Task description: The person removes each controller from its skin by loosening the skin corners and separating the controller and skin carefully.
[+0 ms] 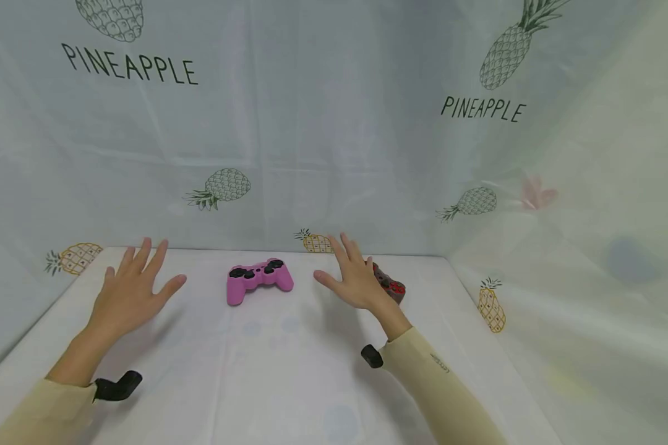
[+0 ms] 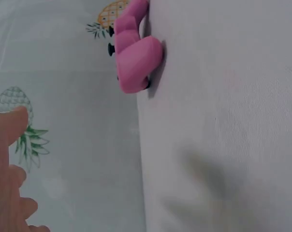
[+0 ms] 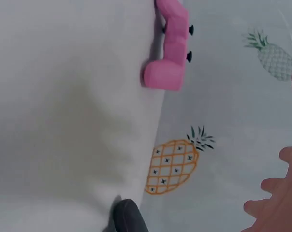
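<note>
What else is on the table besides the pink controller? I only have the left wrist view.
Observer: A second controller, dark with red buttons, to the right of the pink controller.
Operator: Fully visible from the head camera?
Observer: No, the right hand partly hides it there.
Operator: Is that hand gripping anything?
Observer: No, its fingers are extended and hold nothing.

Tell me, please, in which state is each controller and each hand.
Pink controller: lying on the white table, sticks up, not held.
Dark controller with red buttons: on the table, partly hidden by the right hand, not held.
Left hand: fingers spread, holding nothing.
Right hand: thumb spread out, holding nothing.
</note>
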Tool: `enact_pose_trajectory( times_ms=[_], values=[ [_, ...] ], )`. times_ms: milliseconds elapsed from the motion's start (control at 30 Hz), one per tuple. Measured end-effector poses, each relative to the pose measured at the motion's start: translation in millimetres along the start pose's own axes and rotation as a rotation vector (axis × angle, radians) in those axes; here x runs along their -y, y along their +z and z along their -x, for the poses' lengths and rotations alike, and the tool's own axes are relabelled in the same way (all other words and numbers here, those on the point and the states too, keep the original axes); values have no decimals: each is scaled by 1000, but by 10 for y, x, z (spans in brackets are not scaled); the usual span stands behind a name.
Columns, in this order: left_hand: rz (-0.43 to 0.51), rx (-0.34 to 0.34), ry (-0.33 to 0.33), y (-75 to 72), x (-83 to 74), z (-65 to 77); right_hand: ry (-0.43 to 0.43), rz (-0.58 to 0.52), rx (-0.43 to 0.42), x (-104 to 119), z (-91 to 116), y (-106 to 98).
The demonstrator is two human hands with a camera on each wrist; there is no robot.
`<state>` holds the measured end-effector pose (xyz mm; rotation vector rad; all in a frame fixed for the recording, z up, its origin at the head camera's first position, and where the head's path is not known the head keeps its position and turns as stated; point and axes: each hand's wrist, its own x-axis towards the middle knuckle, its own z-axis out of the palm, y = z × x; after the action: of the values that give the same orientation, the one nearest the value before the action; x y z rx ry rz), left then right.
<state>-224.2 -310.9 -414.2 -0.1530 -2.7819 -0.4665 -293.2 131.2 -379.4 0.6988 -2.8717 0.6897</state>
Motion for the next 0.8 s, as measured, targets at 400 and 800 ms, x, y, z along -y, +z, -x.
enact_pose_trajectory(
  times_ms=[400, 800],
  values=[
    [250, 131, -122, 159, -188, -249, 16, -306, 107, 156, -341, 304],
    [509, 256, -250, 358, -470, -362, 99, -557, 101, 278, -659, 667]
  ],
)
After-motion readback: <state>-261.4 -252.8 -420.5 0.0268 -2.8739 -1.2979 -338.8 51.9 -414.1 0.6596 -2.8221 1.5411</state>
